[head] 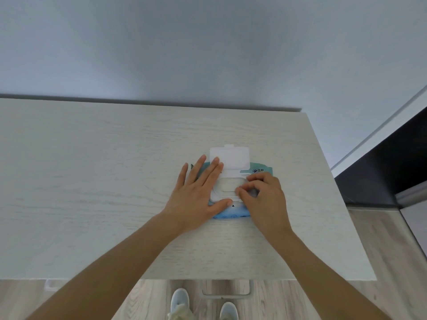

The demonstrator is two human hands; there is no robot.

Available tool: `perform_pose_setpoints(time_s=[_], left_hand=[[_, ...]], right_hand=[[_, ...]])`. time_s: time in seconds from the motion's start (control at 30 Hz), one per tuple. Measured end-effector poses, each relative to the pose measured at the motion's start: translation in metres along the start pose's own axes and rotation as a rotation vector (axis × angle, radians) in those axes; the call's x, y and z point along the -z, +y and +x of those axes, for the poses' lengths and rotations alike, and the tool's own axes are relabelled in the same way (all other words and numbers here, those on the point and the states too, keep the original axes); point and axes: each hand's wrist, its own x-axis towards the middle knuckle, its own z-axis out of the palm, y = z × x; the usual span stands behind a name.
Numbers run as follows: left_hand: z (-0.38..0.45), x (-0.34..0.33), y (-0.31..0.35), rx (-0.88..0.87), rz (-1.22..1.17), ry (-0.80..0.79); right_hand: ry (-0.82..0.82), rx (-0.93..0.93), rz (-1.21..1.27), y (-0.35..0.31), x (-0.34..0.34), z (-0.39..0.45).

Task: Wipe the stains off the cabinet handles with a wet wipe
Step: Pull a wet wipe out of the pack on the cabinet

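Note:
A blue pack of wet wipes (233, 213) lies flat on the pale wooden cabinet top (92, 181), right of centre. Its white plastic lid (231, 159) is flipped open and points away from me. My left hand (198, 192) lies flat on the left half of the pack with straight fingers and presses it down. My right hand (261, 195) sits over the right end of the oval opening (227, 187), fingers curled, fingertips pinching at the edge of the wipe inside. A grey cabinet handle (226, 294) shows below the front edge of the top.
A pale wall stands right behind the cabinet. At the right the top ends, and a dark piece of furniture (381, 176) stands beyond the gap. Wooden floor and my two shoes (203, 306) lie below the front edge.

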Motion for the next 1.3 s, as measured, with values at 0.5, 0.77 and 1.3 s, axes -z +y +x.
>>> perform_pose_setpoints(time_s=[0.5,0.77,1.3], left_hand=[[-0.001,0.011,0.009,-0.193,-0.064,0.235],[-0.01,0.002,0.008,0.009,-0.157,0.445],[-0.007,0.004,0.01,0.158,-0.187,0.492]], right_hand=[[-0.109,-0.089,0.4,-0.016,0.011,-0.002],[-0.006,0.048,0.107,0.001,0.01,-0.005],[-0.005,0.209,-0.218,-0.001,-0.004,0.004]])
